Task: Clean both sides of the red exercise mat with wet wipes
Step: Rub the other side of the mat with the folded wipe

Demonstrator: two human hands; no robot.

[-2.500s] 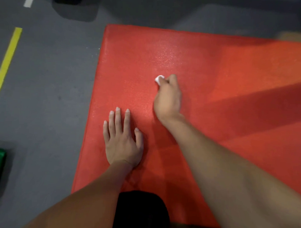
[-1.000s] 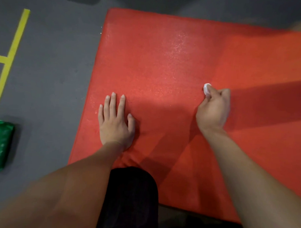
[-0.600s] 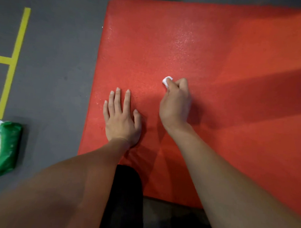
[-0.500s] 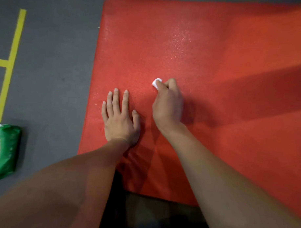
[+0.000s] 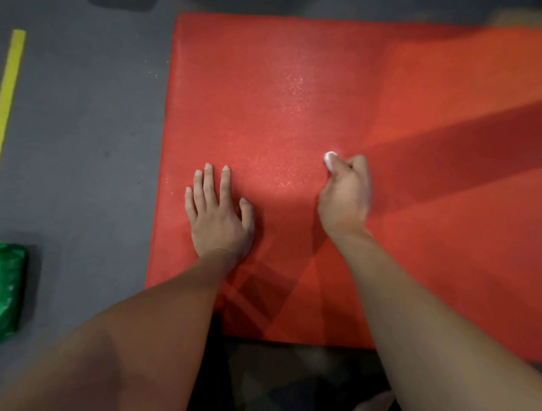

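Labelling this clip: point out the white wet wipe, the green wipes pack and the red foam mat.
white wet wipe (image 5: 329, 158), head view, exposed tip
green wipes pack (image 5: 2, 294), head view, middle
red foam mat (image 5: 268, 82), head view, bare top

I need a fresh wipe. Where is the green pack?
The green wipe pack lies on the grey floor at the view's lower left edge, left of the red mat.

One red mat (image 5: 297, 114) lies on the floor (image 5: 81, 137). On the mat are two hands (image 5: 218, 217) and one wet wipe (image 5: 329, 158); left of the mat, one green wipe pack (image 5: 2, 294).
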